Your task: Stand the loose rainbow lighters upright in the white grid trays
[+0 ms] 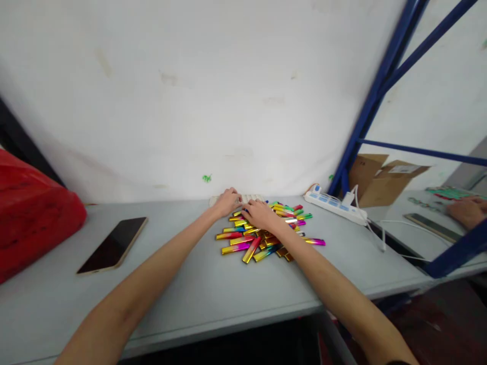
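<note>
My left hand (pixel 227 202) bends over the front of a pale, ridged tray (pixel 251 197) near the wall. Its fingers are curled together, and whatever they hold is too small to make out. Close beside it, my right hand (pixel 261 215) reaches over a loose pile of shiny flat sticks (pixel 236 241), its curled fingertips near the tray. What those fingers grip, if anything, is hidden. The sticks look metallic, mostly gold fading into red, pink, blue or green. They lie at many angles, partly under my right hand and forearm.
A dark-screened phone (pixel 114 244) and a red bag (pixel 36 213) lie at left. To the right are a white power strip (pixel 337 204) with cables, a blue metal frame (pixel 367 114) and an open cardboard box (pixel 388 180). Another person's hand (pixel 468 210) rests at far right.
</note>
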Demonstrator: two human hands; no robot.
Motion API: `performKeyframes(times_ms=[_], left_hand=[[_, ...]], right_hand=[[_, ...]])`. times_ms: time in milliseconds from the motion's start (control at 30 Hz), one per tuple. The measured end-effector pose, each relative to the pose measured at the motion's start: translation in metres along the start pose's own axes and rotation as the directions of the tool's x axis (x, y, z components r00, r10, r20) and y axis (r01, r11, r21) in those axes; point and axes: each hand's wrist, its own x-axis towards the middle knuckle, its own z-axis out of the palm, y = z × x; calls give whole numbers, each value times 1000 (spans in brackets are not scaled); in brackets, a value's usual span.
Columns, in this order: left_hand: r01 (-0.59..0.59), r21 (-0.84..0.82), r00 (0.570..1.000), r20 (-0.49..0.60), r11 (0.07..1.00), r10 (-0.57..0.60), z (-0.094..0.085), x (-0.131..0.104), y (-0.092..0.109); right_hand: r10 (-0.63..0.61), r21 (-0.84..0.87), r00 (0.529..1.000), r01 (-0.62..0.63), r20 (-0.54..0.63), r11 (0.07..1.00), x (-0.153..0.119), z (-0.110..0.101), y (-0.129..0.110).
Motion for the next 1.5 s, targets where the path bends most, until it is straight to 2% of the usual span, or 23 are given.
performKeyframes(times_ms=[167, 267, 333, 433, 533, 600, 667, 767, 900, 967, 1067, 1167, 1267, 1367, 1500], left_hand=[[-40, -80, 999, -26, 996, 38, -19, 4, 4], [-38, -109, 998, -57, 993, 32, -43, -4, 2], [-28, -130, 997, -75, 991, 18, -64, -18, -2], [14, -270, 997, -65, 963, -33, -101, -57, -9], [83, -360, 997, 35, 929, -75, -135, -110, -15], [151, -387, 987, 105, 910, -119, -152, -146, -18], [233, -419, 968, 183, 878, -170, -161, -177, -21], [284, -447, 952, 237, 848, -194, -162, -208, -24], [282, -389, 937, 310, 877, -164, -150, -216, -17], [259, -288, 934, 317, 922, -163, -142, -210, -11], [197, -158, 936, 325, 968, -137, -133, -196, -2], [161, -136, 934, 341, 978, -106, -127, -180, 3], [135, -126, 927, 368, 983, -80, -125, -163, 6], [120, -118, 914, 402, 986, -63, -122, -147, 10], [88, -99, 914, 403, 991, -41, -114, -133, 16]], right_hand=[[-25, 98, 999, 21, 36, 995, 3, -1, 18], [-34, 140, 997, 23, 72, 990, 3, -3, 30], [-12, 149, 995, -3, 100, 989, 3, -6, 35], [61, 146, 986, -84, 153, 986, 1, -14, 38], [111, 126, 976, -136, 187, 983, 2, -18, 39], [122, 116, 974, -146, 188, 983, 3, -19, 39], [129, 107, 974, -150, 184, 983, 5, -18, 40], [114, 107, 977, -135, 183, 985, 8, -16, 43], [45, 128, 983, -69, 177, 989, 9, -10, 52], [25, 148, 992, -44, 124, 988, 7, -6, 56], [69, 209, 997, -63, -22, 976, 2, -3, 61], [137, 297, 980, -89, -146, 951, -1, -7, 63], [152, 372, 962, -59, -225, 926, -2, -14, 60], [161, 447, 958, -40, -237, 893, 0, -19, 51], [218, 574, 961, -81, -173, 815, 2, -20, 31]])
